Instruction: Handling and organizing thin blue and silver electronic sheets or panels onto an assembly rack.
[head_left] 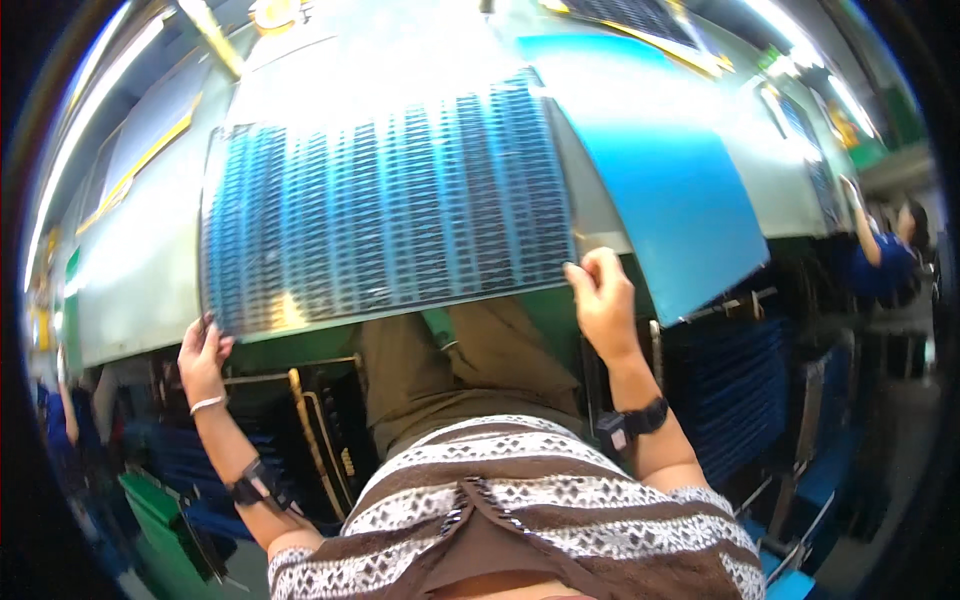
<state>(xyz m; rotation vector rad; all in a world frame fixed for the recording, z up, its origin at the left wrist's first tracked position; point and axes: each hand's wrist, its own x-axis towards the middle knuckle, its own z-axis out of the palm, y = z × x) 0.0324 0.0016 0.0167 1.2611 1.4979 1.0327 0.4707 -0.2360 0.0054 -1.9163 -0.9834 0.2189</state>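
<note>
A large thin sheet (390, 215) with a repeating dark pattern in blue stripes lies in front of me, its near edge along the table's front edge. My left hand (205, 352) pinches its near left corner between thumb and fingers. At the near right corner, my right hand (605, 300) is closed, with thumb and forefinger at the sheet's edge. Strong glare washes out the sheet's far part.
A plain blue sheet (665, 180) lies to the right, its corner over the table edge. The pale table (130, 290) extends to both sides. Racks of dark panels (725, 400) stand below. A person in blue (885, 260) works at the far right.
</note>
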